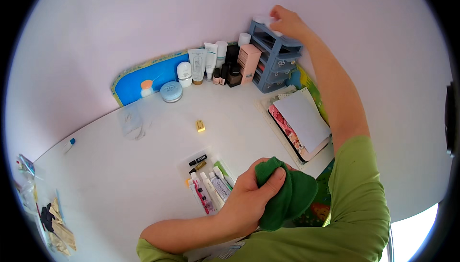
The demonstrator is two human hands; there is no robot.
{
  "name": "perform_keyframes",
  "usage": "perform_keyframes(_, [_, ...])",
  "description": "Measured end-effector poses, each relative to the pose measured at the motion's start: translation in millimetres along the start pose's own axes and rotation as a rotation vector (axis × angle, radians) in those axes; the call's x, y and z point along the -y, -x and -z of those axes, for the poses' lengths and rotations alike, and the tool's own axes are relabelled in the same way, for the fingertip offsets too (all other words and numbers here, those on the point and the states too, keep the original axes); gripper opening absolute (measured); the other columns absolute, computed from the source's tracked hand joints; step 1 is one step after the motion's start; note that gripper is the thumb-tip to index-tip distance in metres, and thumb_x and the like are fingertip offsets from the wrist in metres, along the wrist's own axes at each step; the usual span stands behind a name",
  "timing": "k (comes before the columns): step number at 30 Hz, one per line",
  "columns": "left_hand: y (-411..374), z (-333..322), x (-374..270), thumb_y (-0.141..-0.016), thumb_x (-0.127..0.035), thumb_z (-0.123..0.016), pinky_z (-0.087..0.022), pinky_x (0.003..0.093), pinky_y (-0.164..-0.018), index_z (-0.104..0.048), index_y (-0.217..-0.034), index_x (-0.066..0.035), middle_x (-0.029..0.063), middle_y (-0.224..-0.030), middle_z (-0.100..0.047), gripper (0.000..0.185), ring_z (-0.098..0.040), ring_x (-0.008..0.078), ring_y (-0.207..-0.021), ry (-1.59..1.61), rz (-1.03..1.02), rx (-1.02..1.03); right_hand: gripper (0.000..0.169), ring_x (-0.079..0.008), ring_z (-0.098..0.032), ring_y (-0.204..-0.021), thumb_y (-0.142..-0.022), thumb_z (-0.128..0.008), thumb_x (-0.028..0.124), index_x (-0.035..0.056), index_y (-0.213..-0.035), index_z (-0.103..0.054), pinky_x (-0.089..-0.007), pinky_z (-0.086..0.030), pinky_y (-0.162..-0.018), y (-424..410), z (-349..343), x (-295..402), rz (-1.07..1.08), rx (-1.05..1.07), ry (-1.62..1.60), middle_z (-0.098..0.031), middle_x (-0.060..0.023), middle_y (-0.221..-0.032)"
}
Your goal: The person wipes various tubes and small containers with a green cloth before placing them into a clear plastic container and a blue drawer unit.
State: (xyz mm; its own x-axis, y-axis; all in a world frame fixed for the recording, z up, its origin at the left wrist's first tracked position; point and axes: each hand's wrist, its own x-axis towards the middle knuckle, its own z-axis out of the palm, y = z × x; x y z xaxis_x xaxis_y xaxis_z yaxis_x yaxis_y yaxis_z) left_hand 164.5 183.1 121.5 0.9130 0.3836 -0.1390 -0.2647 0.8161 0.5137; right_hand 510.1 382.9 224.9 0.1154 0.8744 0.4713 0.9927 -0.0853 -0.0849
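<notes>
My left hand (251, 193) grips a bunched green cloth (287, 197) close to my body, above the table's near side. Stretched out to the back right, my right hand (287, 21) is over the top of a small blue-grey plastic drawer unit (271, 61). Its fingers are at a white item (276, 32) up there; whether they hold it I cannot tell. Another white item (259, 19) sits beside it. Left of the unit stand a pink box (248, 62), a dark bottle (234, 75), white tubes (197, 64) and a round light blue jar (171, 91).
A small yellow block (200, 126) lies mid-table. Nearer, a clear tray holds several tubes (212, 190). Notebooks and paper (303, 118) are stacked at the right. A clear plastic piece (132, 123), a blue-capped item (70, 144) and crumpled wrappers (57, 226) lie leftward. Walls border the table.
</notes>
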Motion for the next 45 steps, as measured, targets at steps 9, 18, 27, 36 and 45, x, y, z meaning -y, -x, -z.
perform_keyframes(9, [-10.9, 8.0, -11.1, -0.095, -0.018, -0.051, -0.048, 0.0305, -0.085, -0.049, -0.104, -0.004, 0.0052, -0.106, -0.056, 0.017, -0.055, 0.0146, -0.096, -0.002, -0.066, -0.078, 0.034, -0.0276, -0.054, -0.108, -0.076, -0.062, -0.003, 0.0100, -0.106, -0.055, -0.0370, -0.043, -0.092, -26.3, -19.6, -59.6, -0.139, 0.163, 0.043, -0.059, -0.0115, -0.112])
perform_keyframes(18, [-19.7, 14.6, -9.4, -0.095, -0.018, -0.050, -0.049, 0.0309, -0.084, -0.050, -0.105, -0.004, 0.0058, -0.107, -0.056, 0.017, -0.055, 0.0149, -0.096, 0.001, -0.085, -0.128, 0.028, -0.0301, -0.057, -0.101, -0.077, -0.067, 0.017, 0.0118, -0.104, -0.061, -0.0381, -0.045, -0.087, -18.2, -29.4, -60.0, -0.171, -0.085, 0.105, -0.062, -0.0139, -0.105])
perform_keyframes(27, [-24.5, 16.5, -8.2, -0.095, -0.018, -0.050, -0.049, 0.0303, -0.082, -0.050, -0.105, -0.004, 0.0056, -0.107, -0.056, 0.017, -0.055, 0.0146, -0.095, -0.003, -0.081, -0.144, 0.028, -0.0291, -0.059, -0.098, -0.075, -0.069, 0.023, 0.0102, -0.100, -0.066, -0.0380, -0.046, -0.086, -43.0, -45.9, -65.5, -0.198, -0.077, 0.189, -0.063, -0.0124, -0.105])
perform_keyframes(36, [-25.5, 16.1, -7.5, -0.095, -0.019, -0.051, -0.049, 0.0296, -0.082, -0.051, -0.105, -0.004, 0.0040, -0.104, -0.056, 0.018, -0.055, 0.0133, -0.094, 0.005, -0.058, -0.147, 0.031, -0.0286, -0.060, -0.098, -0.078, -0.065, 0.018, 0.0149, -0.110, -0.064, -0.0377, -0.046, -0.087, -55.2, -60.5, -82.6, -0.174, -0.113, 0.146, -0.064, -0.0126, -0.104])
perform_keyframes(45, [-15.3, 6.9, -4.8, -0.094, -0.019, -0.052, -0.047, 0.0270, -0.081, -0.052, -0.103, -0.004, 0.0031, -0.100, -0.056, 0.018, -0.053, 0.0112, -0.092, -0.015, -0.092, -0.117, 0.026, -0.0212, -0.063, -0.084, -0.084, -0.060, 0.014, 0.0142, -0.110, -0.064, -0.0302, -0.049, -0.077, -16.3, -26.8, -40.3, -0.090, -0.449, -0.072, -0.065, -0.0098, -0.101])
